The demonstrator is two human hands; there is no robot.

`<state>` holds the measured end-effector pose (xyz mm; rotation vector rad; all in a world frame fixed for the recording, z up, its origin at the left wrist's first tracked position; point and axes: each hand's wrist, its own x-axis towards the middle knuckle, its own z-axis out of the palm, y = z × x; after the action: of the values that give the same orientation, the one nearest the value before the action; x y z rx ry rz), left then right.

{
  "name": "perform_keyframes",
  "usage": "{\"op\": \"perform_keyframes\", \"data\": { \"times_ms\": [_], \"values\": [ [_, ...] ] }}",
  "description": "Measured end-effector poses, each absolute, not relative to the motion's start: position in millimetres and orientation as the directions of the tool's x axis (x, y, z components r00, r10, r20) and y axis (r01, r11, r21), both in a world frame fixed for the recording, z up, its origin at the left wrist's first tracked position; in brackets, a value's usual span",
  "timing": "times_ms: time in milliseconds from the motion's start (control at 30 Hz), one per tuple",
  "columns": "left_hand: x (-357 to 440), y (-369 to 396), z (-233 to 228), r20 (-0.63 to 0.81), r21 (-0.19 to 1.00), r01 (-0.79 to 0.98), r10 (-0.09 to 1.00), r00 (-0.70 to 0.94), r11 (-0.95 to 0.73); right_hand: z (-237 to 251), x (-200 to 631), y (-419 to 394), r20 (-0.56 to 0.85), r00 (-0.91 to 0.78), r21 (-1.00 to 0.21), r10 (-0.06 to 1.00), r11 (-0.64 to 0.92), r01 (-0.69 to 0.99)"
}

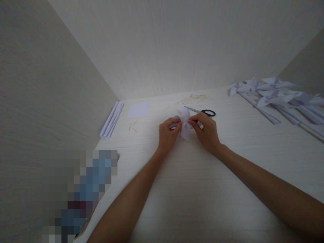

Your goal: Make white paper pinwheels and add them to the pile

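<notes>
Both hands meet over the middle of the pale counter (192, 189), pinching one small folded white paper piece (185, 125) between them. The left hand (168, 133) grips its left side with thumb and fingers closed on the paper; the right hand (207, 131) grips the right side the same way. The paper's folds fan up and down from the pinch, and its lower tip hangs just above the counter.

Just behind the right hand, toward the far edge, lies a pair of scissors (202, 111) with black handles, blades pointing left. Near the far left corner rest a flat white paper square (138, 110) and, along the left edge against the wall, a bundle of rolled paper strips (111, 119). A few thin slivers (132, 127) lie between the square and the left hand. Along the right edge spreads a heap of finished folded paper shapes on long paper stems (278, 96). A brownish smear (193, 98) marks the counter by the back wall. At the near left corner sits a pixelated patch (81, 192). No writing, brand or label can be read anywhere.
</notes>
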<state>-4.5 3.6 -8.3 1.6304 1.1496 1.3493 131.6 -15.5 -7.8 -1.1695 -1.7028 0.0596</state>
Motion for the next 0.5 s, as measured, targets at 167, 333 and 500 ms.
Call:
{"op": "perform_keyframes", "data": {
  "times_ms": [167, 333, 500],
  "values": [
    [-4.8, 4.5, -9.5, 0.344, 0.921, 0.174, 0.937, 0.057, -0.349, -7.1, 132.3, -15.2, 0.695, 0.003, -0.554, 0.719, 0.533, 0.64],
    [-6.3, 6.0, -11.9, 0.332, 0.929, 0.15, 0.941, 0.07, -0.339, -7.4, 132.9, -14.6, 0.688, 0.009, -0.575, 0.725, 0.538, 0.617],
    [-4.7, 4.0, -8.8, 0.286, 0.949, 0.127, 0.957, 0.048, -0.29, -8.2, 132.8, -13.8, 0.686, 0.028, -0.588, 0.727, 0.531, 0.609]
  ]
}}
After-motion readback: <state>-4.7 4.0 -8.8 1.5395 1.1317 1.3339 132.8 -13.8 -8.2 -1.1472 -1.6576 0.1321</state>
